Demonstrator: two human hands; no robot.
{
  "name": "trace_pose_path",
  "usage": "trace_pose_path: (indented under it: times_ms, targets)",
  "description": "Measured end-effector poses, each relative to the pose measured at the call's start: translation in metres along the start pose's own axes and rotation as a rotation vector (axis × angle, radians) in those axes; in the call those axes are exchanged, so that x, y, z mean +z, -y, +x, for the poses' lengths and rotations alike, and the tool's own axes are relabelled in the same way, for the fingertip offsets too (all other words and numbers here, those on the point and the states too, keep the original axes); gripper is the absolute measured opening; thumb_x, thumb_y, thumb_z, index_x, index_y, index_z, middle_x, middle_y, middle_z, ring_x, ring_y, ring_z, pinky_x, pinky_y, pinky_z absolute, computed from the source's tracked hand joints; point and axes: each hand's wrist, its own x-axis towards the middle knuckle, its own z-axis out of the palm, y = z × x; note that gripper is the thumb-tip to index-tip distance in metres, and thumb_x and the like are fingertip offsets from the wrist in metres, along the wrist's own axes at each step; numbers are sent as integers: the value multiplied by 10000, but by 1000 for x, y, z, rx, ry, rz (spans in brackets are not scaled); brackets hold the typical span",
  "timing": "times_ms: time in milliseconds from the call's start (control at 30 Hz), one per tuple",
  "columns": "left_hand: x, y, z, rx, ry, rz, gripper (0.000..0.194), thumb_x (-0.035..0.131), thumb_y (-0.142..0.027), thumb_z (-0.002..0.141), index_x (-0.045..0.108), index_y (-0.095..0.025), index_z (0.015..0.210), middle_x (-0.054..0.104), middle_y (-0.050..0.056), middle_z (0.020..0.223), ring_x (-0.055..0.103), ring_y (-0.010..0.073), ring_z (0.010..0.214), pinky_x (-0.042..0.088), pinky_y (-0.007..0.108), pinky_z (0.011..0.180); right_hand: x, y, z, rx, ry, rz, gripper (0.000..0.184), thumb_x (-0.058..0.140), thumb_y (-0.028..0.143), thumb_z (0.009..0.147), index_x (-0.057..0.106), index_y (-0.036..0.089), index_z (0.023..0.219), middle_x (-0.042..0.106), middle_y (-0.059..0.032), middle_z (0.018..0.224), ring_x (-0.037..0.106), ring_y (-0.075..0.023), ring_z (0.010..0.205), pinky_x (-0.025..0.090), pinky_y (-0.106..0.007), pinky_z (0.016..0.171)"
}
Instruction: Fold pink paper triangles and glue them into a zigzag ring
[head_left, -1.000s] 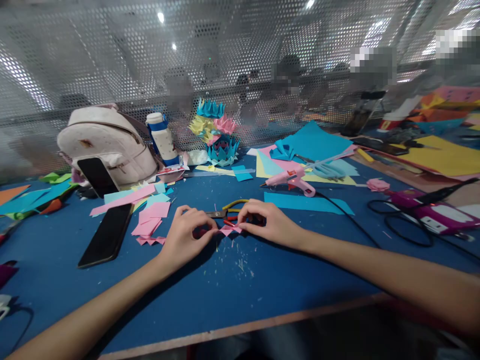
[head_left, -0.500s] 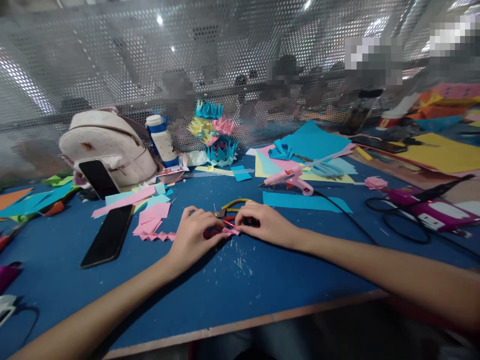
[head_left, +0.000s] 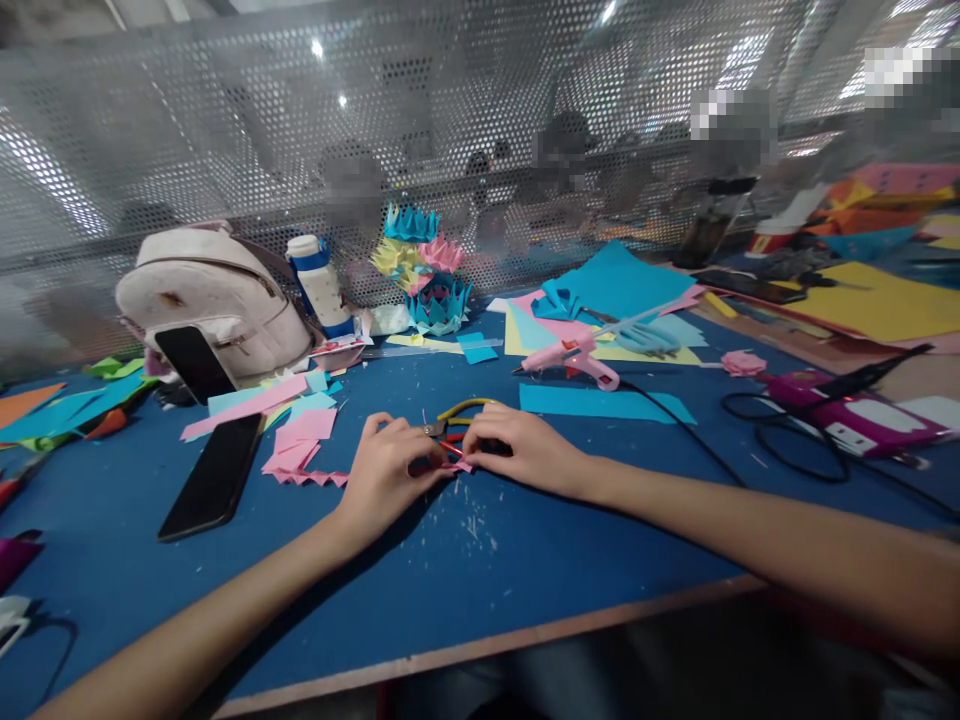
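Observation:
Between my two hands lies a pink zigzag-edged paper strip (head_left: pixel 464 464), pinched at its right end by both. My left hand (head_left: pixel 392 463) is closed on it with thumb and forefinger, and my right hand (head_left: pixel 517 450) grips the tip with bent fingers. More of the pink zigzag paper runs out on the left of my left hand, next to a stack of pink paper squares (head_left: pixel 306 430). Just behind my fingertips rest pliers (head_left: pixel 463 408) with yellow and red handles, partly hidden by my right hand.
A pink glue gun (head_left: pixel 570 358) lies behind my right hand, its cord trailing right to a purple power strip (head_left: pixel 847 415). A black phone (head_left: pixel 212 477) lies at left. Farther back are a backpack (head_left: pixel 210 290), a bottle (head_left: pixel 321 288) and folded paper flowers (head_left: pixel 437 303).
Both hands keep their hold on the pink paper strip; my fingers have shifted slightly at its end. The whole view has moved a little.

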Motion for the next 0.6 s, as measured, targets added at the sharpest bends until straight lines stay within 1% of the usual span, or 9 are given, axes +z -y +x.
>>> trace_pose_path:
  times_ms: [133,300,500,600]
  targets:
    - [1,2,1,-22,24,6,184,760,-406,856,723,-247,773,748,-21,789,577,178,753,295,391,862,-1,1,0,-5,22,-25,86,664,270,923,707,209,879,685,-34,896,585,-192,901,465,-324,827]
    - [-1,4,3,-94,65,-81,175,723,-404,884,742,-269,775,761,-22,815,575,182,774,297,404,887,-2,0,0,-32,25,-48,76,670,274,920,710,212,901,686,-35,890,586,-198,926,470,-339,860]
    - [-3,1,6,-175,100,-168,126,748,-316,857,737,-274,739,755,-55,784,569,176,758,302,412,885,-1,2,0,-65,16,-77,76,655,250,928,695,198,890,687,-39,875,580,-195,896,459,-326,827]
    - [-3,-1,6,-199,94,-205,156,722,-317,869,731,-261,723,752,-43,769,572,179,744,315,433,883,1,4,-1,-57,11,-81,72,651,240,929,698,195,897,683,-36,867,577,-186,859,446,-306,776]
